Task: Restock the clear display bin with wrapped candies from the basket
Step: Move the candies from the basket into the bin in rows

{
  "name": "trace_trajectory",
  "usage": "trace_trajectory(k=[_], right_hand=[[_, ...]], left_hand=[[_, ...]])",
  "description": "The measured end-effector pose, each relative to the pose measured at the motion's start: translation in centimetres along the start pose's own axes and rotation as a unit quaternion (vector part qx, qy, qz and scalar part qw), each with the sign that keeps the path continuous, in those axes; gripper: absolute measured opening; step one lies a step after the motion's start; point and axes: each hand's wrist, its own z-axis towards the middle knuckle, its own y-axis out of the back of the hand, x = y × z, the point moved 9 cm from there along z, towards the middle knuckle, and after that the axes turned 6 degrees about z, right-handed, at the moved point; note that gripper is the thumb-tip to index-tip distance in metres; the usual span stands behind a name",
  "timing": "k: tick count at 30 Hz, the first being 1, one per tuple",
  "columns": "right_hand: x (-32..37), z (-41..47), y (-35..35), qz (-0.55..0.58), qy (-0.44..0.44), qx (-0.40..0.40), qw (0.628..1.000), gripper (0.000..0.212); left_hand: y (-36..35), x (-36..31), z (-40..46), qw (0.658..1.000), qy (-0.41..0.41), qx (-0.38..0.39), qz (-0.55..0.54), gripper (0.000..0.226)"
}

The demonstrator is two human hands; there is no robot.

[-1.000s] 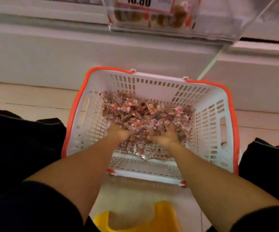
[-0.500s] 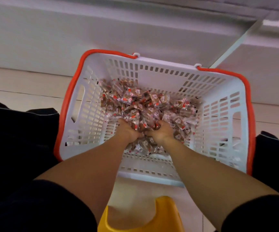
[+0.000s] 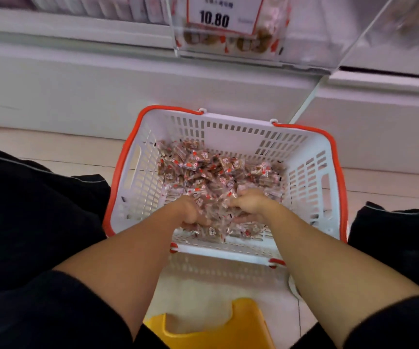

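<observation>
On the floor at the far left lies a dark trouser leg of the person, and just beside it stands the white slotted plastic basket with an orange rim. Its floor is covered by a heap of small wrapped candies in clear wrappers with brown and red print, piled mostly toward the far wall. Both forearms reach down into the near half of the basket. The left hand is sunk among the candies, its fingers curled round a bunch of them; the right hand sits just beside it, fingers likewise curled into the heap and holding candies, with wrappers bunched between the two hands.

Both hands are equally near the load, so the coming move looks like a joint scoop. The clear plastic display bin lies straight ahead of the hands and well above them, mounted on the white shelf front, so the handful must travel up and forward over the basket's far wall. A white price card with a red border on the bin reads "10.80"; the smaller line above it is too blurred to read. Print on the wrappers cannot be made out. Below, between the arms, sits a yellow plastic stool.
</observation>
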Motion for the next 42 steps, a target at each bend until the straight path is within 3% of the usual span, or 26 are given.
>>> trace_trajectory(k=[2, 5, 7, 12, 17, 21, 24, 27, 30, 33, 37, 42], right_hand=[[1.1, -1.5, 0.5, -0.009, 0.017, 0.006, 1.0, 0.016], [2.2, -3.3, 0.2, -0.023, 0.032, 0.034, 0.999, 0.052], [2.3, -4.3, 0.2, -0.028, 0.039, 0.035, 0.998, 0.059], [3.2, -7.0, 0.8, -0.102, 0.062, 0.019, 0.993, 0.02], [9.7, -10.8, 3.3, -0.084, 0.144, 0.002, 0.986, 0.031], [14.5, -14.5, 4.6, -0.147, 0.192, 0.045, 0.969, 0.025], [16.3, -16.7, 5.1, -0.219, 0.212, 0.069, 0.95, 0.023], [17.4, -18.8, 5.5, -0.265, 0.222, 0.1, 0.933, 0.021], [18.3, -21.3, 4.8, -0.239, 0.221, 0.179, 0.928, 0.026], [20.1, -23.6, 4.6, -0.127, 0.255, 0.229, 0.931, 0.031], [22.3, -25.0, 6.4, 0.006, 0.312, 0.182, 0.932, 0.038], [24.5, -27.9, 7.4, -0.019, 0.432, 0.096, 0.897, 0.044]], left_hand=[[-1.2, -0.6, -1.4, 0.998, -0.019, 0.05, -0.041, 0.036], [-2.3, -1.4, -2.8, 0.992, -0.046, 0.101, -0.057, 0.045], [-2.2, -2.0, -3.8, 0.99, -0.062, 0.112, -0.051, 0.05], [1.4, -3.7, -5.9, 0.991, -0.095, 0.075, -0.065, 0.052], [6.3, -6.4, -8.2, 0.986, -0.144, 0.028, -0.082, 0.052], [8.2, -8.3, -10.7, 0.985, -0.158, 0.041, -0.064, 0.049], [9.4, -10.5, -14.0, 0.982, -0.183, 0.039, 0.019, 0.047], [10.8, -13.7, -17.9, 0.962, -0.224, -0.009, 0.153, 0.053], [12.4, -16.4, -20.5, 0.948, -0.274, -0.069, 0.148, 0.041], [12.1, -16.8, -22.2, 0.964, -0.265, 0.02, 0.007, 0.039], [12.1, -17.3, -23.7, 0.944, -0.268, 0.115, -0.156, 0.063], [11.5, -20.5, -26.3, 0.894, -0.306, 0.243, -0.221, 0.055]])
